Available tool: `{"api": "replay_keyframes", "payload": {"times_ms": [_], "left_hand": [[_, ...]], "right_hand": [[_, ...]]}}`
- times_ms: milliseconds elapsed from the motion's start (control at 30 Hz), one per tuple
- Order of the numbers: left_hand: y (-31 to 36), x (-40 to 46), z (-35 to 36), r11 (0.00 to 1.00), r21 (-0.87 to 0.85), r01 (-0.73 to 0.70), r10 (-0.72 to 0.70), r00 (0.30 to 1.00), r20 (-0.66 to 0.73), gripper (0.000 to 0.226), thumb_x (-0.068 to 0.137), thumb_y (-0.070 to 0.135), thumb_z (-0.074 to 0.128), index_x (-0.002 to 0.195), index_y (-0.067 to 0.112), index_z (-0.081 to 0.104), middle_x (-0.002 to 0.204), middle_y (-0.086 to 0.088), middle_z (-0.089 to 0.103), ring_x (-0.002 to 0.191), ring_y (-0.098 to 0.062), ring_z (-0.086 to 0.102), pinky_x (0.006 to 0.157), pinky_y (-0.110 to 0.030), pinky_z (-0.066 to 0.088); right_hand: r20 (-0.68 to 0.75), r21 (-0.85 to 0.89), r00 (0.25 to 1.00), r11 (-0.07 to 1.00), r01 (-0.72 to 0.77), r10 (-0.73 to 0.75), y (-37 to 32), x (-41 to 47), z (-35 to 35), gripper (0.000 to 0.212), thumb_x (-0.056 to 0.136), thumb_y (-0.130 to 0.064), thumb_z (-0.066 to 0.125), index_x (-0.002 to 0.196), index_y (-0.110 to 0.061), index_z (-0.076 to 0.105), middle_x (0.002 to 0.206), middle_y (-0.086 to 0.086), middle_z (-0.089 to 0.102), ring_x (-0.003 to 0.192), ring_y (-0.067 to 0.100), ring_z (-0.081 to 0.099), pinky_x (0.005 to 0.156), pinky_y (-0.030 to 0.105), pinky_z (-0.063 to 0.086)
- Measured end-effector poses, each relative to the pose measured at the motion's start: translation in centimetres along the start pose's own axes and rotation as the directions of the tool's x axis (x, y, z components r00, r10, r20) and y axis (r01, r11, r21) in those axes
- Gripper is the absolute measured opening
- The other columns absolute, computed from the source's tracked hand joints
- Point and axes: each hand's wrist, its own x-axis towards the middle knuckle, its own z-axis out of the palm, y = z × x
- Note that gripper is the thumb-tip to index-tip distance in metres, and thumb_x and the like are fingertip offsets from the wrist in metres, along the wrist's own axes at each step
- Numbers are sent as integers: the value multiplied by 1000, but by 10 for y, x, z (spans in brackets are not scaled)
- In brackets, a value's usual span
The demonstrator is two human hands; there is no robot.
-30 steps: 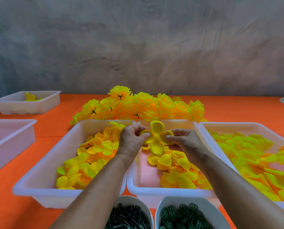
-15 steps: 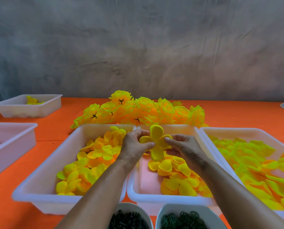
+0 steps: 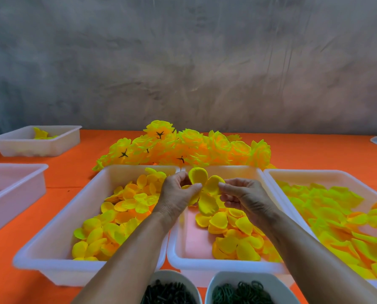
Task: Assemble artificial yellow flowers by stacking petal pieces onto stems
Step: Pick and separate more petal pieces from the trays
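yellow fabric is filling my view: i am holding a petal piece [image 3: 205,194] up over the middle tray [image 3: 205,268], just above its loose petals. my left hand [image 3: 176,198] is pinching the piece at its centre, thumb and forefinger curled onto it, while the fingers [image 3: 223,186] of my right hand [image 3: 246,200] are nipping the edge of one lobe, the rest loosely curled beneath. whether a stem is already running through the centre i cannot tell, as my left hand is covering that spot.

i am judging this as the stacking step for one layer: the piece is being spread and lined up. the next move is calling for the centre hole to be found and kept square, so the layer is sliding on without creasing.

finished flowers [image 3: 189,148] are lying heaped on the orange counter [image 3: 73,170] behind the trays. the left tray [image 3: 58,257] and right tray [image 3: 314,174] are holding more petals, and two bowls [image 3: 222,279] of dark green parts are sitting nearest me.
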Motion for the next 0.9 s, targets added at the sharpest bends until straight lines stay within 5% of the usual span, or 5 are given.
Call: {"api": "replay_keyframes", "payload": {"times_ms": [133,233,500,767,900], "left_hand": [[2,-1,0,1000,6,-15,14,1000,13,19,82,-1,67,83,17,64,77,1,66,69,-6,59,65,-23,50],[2,-1,-1,1000,-9,-12,12,1000,17,18,81,-4,66,82,14,63,71,3,64,61,0,58,57,-17,48],[1,2,2,1000,25,15,-14,999,-44,12,85,5,62,85,-7,66,73,-12,58,67,-18,49,61,-32,40],[0,0,0,1000,-3,-11,12,999,40,14,86,3,63,85,16,69,76,-4,65,68,-10,57,61,-24,46],[1,-2,3,994,69,-79,69,988,135,28,86,-1,61,77,25,68,74,-1,63,69,-8,54,64,-24,43]], "right_hand": [[47,45,999,999,-20,18,-1,0,1,26,67,-34,73,76,-11,66,64,6,67,49,9,57,47,20,48],[122,53,992,997,-47,40,-3,0,1,24,65,-29,72,80,-13,61,70,5,69,58,12,63,53,23,51],[15,-20,1000,1000,-1,1,1,3,-1,4,82,-16,69,85,-14,70,81,4,73,76,15,67,61,27,50],[-61,-213,973,956,203,-220,1,-1,3,11,82,-5,68,75,-12,65,64,0,64,54,5,56,46,15,44],[-122,-385,944,891,239,-306,2,0,7,17,82,-3,69,71,-13,60,68,6,60,59,12,51,50,20,41]]}}
